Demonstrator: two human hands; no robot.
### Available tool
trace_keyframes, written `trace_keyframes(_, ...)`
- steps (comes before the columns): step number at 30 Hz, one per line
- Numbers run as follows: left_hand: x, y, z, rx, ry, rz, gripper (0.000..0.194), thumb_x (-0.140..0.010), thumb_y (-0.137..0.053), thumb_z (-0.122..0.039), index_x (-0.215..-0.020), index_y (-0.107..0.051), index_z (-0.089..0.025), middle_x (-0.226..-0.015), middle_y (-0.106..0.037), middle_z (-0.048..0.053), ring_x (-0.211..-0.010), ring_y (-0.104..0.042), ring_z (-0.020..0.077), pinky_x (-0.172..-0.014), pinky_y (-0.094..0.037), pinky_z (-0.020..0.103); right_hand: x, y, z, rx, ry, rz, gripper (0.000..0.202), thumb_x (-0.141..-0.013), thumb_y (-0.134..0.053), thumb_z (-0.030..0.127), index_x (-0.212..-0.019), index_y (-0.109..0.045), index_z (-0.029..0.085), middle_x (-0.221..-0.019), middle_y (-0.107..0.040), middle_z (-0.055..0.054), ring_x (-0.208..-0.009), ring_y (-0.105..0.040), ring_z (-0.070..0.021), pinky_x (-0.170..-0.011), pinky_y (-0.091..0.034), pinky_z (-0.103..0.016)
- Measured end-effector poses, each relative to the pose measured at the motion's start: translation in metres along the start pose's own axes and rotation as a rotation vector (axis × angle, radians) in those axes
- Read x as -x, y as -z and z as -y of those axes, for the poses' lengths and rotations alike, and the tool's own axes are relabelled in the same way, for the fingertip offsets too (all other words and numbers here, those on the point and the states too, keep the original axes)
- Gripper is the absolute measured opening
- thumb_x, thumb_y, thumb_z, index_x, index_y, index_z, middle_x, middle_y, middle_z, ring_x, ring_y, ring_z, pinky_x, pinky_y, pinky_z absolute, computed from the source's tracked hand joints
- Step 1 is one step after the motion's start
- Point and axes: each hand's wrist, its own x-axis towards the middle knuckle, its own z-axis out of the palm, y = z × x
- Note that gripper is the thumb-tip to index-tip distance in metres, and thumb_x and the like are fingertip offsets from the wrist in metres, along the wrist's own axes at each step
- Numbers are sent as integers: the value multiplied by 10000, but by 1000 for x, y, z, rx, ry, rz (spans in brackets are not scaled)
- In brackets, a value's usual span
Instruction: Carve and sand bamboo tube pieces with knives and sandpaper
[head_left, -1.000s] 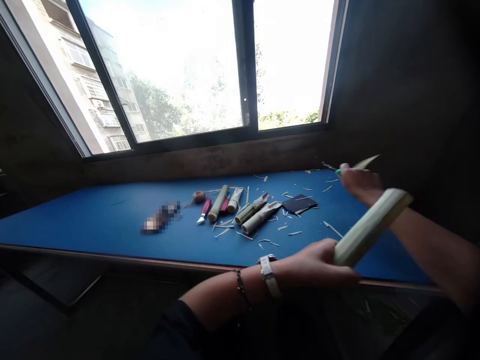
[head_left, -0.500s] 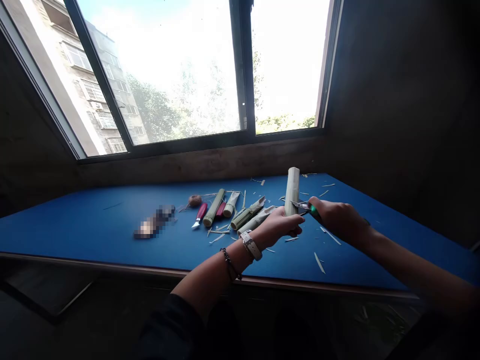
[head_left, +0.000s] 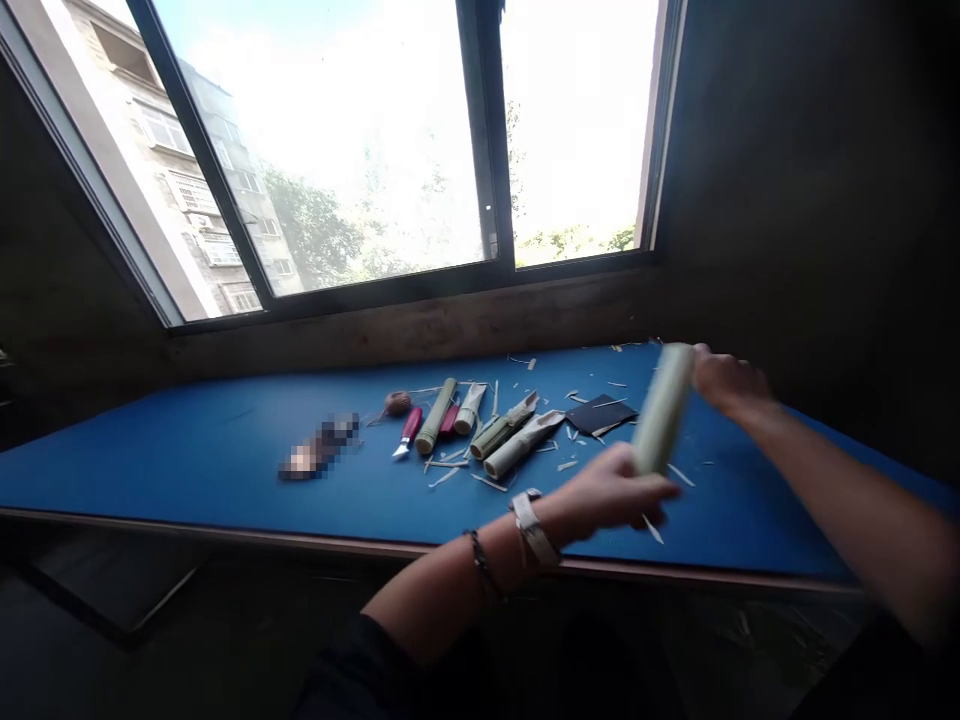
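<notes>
A pale, peeled bamboo tube [head_left: 663,412] is tilted over the right part of the table, blurred by motion. My left hand [head_left: 611,490] is wrapped round its lower end. Beside the tube's upper end is my right hand [head_left: 727,383], its fingers closed. The carving knife seen in that hand a moment ago is hidden now behind the tube and the fingers. Two cut bamboo pieces, one greenish [head_left: 504,426] and one paler [head_left: 523,444], lie left of my left hand. Thin bamboo shavings [head_left: 681,475] are scattered beneath the tube.
On the blue table [head_left: 225,470] lie a red-handled knife [head_left: 409,430], a longer bamboo tube [head_left: 436,418], another cut bamboo piece [head_left: 470,408], a ball of twine [head_left: 397,403], a dark flat sheet [head_left: 600,415] and a pixelated object [head_left: 319,447]. A window stands behind.
Both hands and the bamboo tube have moved right, and the tube now leans rightward. My right hand has gone up toward the tube's top. The dark sheet has come into sight.
</notes>
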Motion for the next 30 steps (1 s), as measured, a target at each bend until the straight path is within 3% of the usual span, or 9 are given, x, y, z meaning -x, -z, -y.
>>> trace_keyframes(2, 0, 7, -3, -15, -13, -143, 155, -779, -531, -165, -845, -391, -172, -583, -452, -61, -463, -468, 65, -424, -357, 175, 2, 3, -14, 9, -38, -1, 429, -922, -264, 381, -872, -576, 92, -555, -602, -182, -404, -524, -179, -409, -254, -263)
trace_keyframes(4, -2, 20, -3, -25, -1, -177, 164, -776, -535, -171, -860, -395, -163, -592, -472, -48, -486, -486, 75, -438, -377, 185, 10, 10, -12, 1, -31, -8, 432, -925, -253, 406, -942, -559, 102, -608, -620, -174, -458, -556, -188, -420, -280, -255)
trace_keyframes(8, -7, 38, 1, 26, -4, -209, 107, -787, -519, -186, -822, -427, -143, -573, -477, -38, -484, -481, 68, -465, -395, 190, 36, 25, 32, -105, 188, 40, 404, -943, -229, 401, -977, -530, 135, -626, -612, -77, -492, -566, -146, -440, -324, -209)
trace_keyframes(10, -6, 40, 2, 43, -24, -205, 85, -786, -506, -167, -826, -435, -139, -564, -471, -39, -477, -475, 64, -465, -387, 184, 48, 30, 58, -157, 353, 87, 380, -949, -223, 344, -912, -532, 126, -607, -597, -56, -473, -558, -133, -425, -320, -197)
trace_keyframes(12, -4, 39, 0, 34, -49, -206, 108, -777, -500, -144, -860, -431, -140, -569, -469, -43, -476, -467, 63, -461, -378, 181, 56, 30, 77, -157, 416, 87, 356, -945, -226, 285, -868, -528, 112, -610, -596, -64, -477, -573, -139, -417, -323, -196)
trace_keyframes(18, 0, 35, -8, -74, -20, -316, 209, -755, -515, -140, -935, -410, -142, -624, -460, -43, -487, -454, 69, -466, -388, 199, 53, 18, 87, -169, 440, 22, 324, -939, -242, 248, -887, -524, 98, -629, -612, -72, -502, -594, -138, -440, -357, -196)
trace_keyframes(22, 2, 32, -9, -32, 1, -337, 146, -768, -503, -144, -887, -419, -148, -595, -478, -38, -474, -453, 70, -458, -367, 188, 41, 11, 89, -81, 415, -6, 353, -943, -234, 266, -859, -538, 107, -629, -609, -78, -531, -597, -149, -455, -339, -210)
trace_keyframes(28, 14, 21, 0, 70, 33, -258, 115, -755, -522, -169, -776, -409, -161, -565, -457, -48, -459, -465, 71, -448, -351, 186, 5, 5, 82, 31, 116, 8, 339, -932, -225, 244, -985, -523, 91, -699, -644, -142, -593, -631, -234, -480, -342, -254)
trace_keyframes(30, 16, 21, 1, 113, -5, -246, 122, -767, -517, -201, -783, -401, -165, -601, -444, -51, -460, -449, 58, -444, -341, 181, -7, 6, 78, 52, 94, 16, 326, -930, -237, 260, -1014, -515, 110, -730, -654, -145, -641, -645, -271, -504, -363, -277)
